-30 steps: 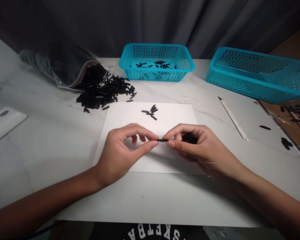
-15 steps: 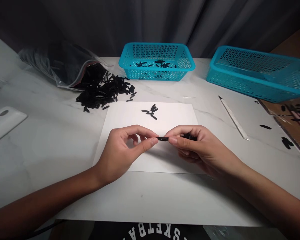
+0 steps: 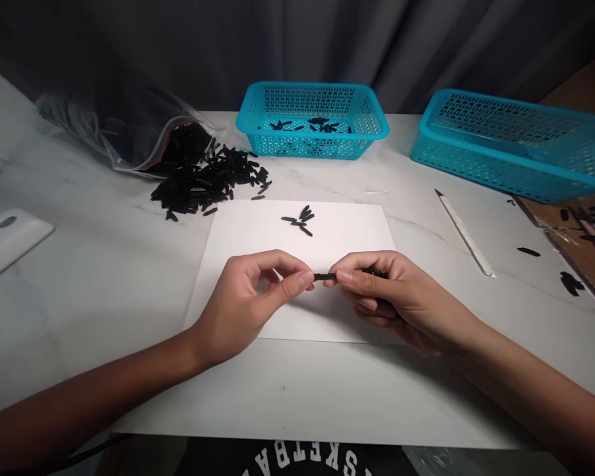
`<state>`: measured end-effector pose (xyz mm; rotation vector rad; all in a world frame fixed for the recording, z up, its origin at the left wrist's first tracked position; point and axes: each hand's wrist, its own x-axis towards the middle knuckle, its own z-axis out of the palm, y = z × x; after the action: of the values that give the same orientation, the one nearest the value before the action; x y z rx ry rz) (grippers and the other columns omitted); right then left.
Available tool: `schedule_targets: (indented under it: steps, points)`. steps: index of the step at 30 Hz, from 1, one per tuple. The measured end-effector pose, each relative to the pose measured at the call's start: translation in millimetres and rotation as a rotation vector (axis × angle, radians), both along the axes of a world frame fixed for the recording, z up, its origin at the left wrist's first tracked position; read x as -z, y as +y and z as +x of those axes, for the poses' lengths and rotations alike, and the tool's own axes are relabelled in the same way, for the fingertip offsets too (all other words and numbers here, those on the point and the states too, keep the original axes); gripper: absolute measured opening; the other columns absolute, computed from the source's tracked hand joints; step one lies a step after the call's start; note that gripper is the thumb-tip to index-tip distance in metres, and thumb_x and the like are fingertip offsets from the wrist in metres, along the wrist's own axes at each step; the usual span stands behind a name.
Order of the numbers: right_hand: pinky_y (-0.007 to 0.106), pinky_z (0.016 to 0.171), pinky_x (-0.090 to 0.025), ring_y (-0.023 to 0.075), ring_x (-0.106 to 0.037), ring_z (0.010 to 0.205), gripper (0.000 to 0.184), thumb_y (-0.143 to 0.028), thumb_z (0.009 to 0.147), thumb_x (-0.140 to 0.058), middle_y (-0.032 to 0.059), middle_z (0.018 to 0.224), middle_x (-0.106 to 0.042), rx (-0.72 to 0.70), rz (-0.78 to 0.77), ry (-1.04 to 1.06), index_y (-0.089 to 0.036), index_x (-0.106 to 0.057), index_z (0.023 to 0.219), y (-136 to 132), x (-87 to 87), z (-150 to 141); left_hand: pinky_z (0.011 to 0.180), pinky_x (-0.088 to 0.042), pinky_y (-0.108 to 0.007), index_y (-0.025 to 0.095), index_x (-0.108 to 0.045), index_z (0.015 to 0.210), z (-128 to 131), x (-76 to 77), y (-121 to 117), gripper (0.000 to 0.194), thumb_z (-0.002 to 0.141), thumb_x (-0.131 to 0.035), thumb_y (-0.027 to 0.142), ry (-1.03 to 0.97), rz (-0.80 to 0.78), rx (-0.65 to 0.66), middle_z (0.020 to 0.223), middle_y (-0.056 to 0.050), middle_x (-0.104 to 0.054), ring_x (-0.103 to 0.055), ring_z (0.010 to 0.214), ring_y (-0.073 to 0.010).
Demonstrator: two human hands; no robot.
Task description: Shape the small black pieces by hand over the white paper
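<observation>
Between the fingertips of both hands, above a white sheet of paper (image 3: 238, 238), is a small slim black piece (image 3: 324, 277), elongated and held level. My left hand (image 3: 258, 297) pinches its left end with thumb and index finger. The right end is pinched by my right hand (image 3: 391, 291), whose curled fingers also keep several more black pieces (image 3: 375, 271) in the palm. Several similar loose pieces (image 3: 305, 215) lie on the paper beyond my hands. What exactly these pieces are cannot be made out.
A clear zip bag (image 3: 133, 139) spills a heap of black pieces (image 3: 203, 182) at the back left. One blue basket (image 3: 307, 147) holds scattered pieces; another blue basket (image 3: 486, 168) stands right. A white-wrapped pencil-like tool (image 3: 466, 235) and stray pieces (image 3: 528, 252) lie right. A white object (image 3: 20, 241) is left.
The held black piece looks turned slightly between the fingertips, and the fingers have shifted a little. Both hands stay in nearly the same place; the view has moved slightly.
</observation>
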<state>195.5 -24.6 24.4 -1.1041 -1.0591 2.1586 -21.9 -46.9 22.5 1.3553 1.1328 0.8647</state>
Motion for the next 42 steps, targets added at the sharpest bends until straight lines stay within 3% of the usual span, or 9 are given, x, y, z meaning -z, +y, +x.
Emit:
schedule_targets:
  steps: [13,30,42]
  points:
    - [0.017,0.038,-0.014,0.0021,-0.020,0.042,0.022,-0.036,0.088,-0.072,-0.0065,0.052,-0.042,-0.011,-0.036,0.000,-0.014,-0.074,0.084,-1.4,-4.5,-1.9,0.076,-0.050,-0.019,0.020,-0.071,0.080,2.5,-0.9,1.2,0.019,0.094,-0.062,0.030,-0.098,-0.091,0.039,0.080,0.001,-0.072,-0.065,0.081,-0.0109]
    - [0.016,0.037,-0.014,0.0023,-0.019,0.041,0.027,-0.039,0.091,-0.067,-0.0068,0.050,-0.041,-0.024,-0.050,-0.011,-0.015,-0.071,0.077,-1.9,-4.2,-5.7,0.075,-0.052,-0.022,0.019,-0.069,0.077,4.6,1.4,0.1,0.024,0.095,-0.058,0.031,-0.094,-0.095,0.033,0.079,-0.001,-0.072,-0.065,0.077,-0.0123]
    - [0.017,0.037,-0.012,0.0027,-0.017,0.041,0.028,-0.040,0.089,-0.069,-0.0068,0.050,-0.041,-0.023,-0.051,-0.033,-0.015,-0.071,0.077,-2.7,-2.7,-6.3,0.076,-0.049,-0.028,0.021,-0.072,0.090,3.0,3.7,-1.0,0.025,0.097,-0.055,0.038,-0.038,-0.034,0.035,0.082,-0.002,-0.071,-0.064,0.082,-0.0157]
